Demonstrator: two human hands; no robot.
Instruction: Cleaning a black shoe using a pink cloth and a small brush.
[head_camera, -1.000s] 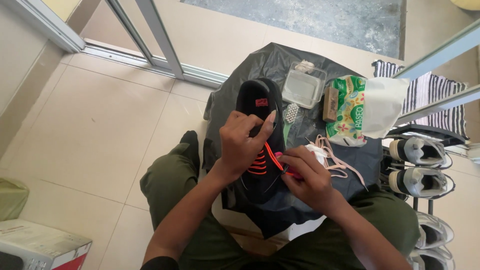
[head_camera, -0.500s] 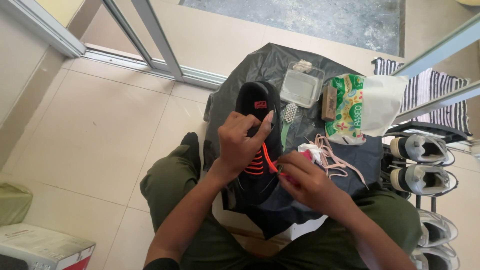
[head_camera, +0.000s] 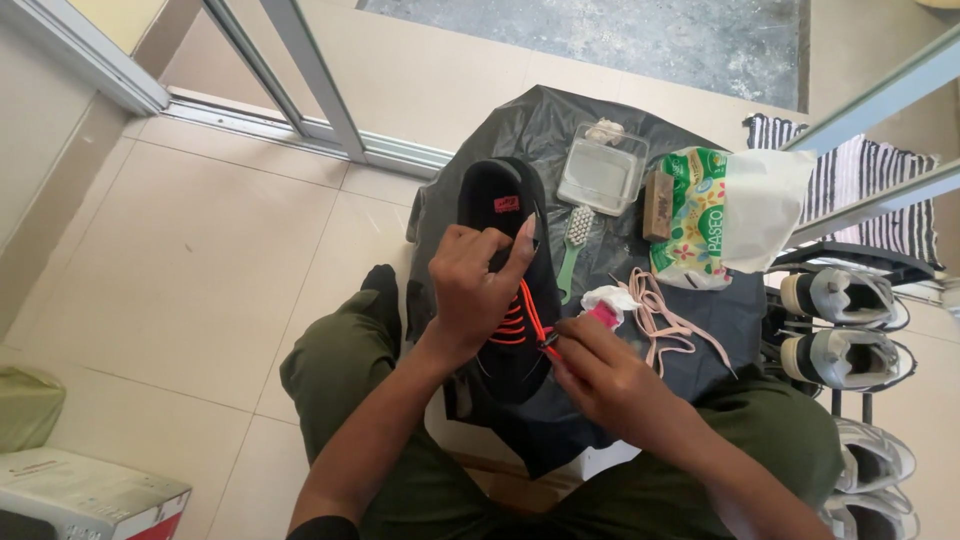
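Your right hand (head_camera: 600, 375) has its grip pinched on the red lace (head_camera: 530, 318), left hand (head_camera: 475, 290) clamps the black shoe (head_camera: 510, 250) over your lap. Past it, black plastic sheet (head_camera: 540, 125); bare floor tiles (head_camera: 200, 250) left, shoe rack (head_camera: 850, 330) crowds right.

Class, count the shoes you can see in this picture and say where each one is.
5: one black shoe on the dark sheet under both hands; four grey-white shoes on the rack at right. More may be hidden.

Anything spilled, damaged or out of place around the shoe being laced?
Nothing stands out. The left hand steadies the black shoe; the right hand pinches its red lace. A loose pink lace lies tangled on the black sheet, nothing spilled.
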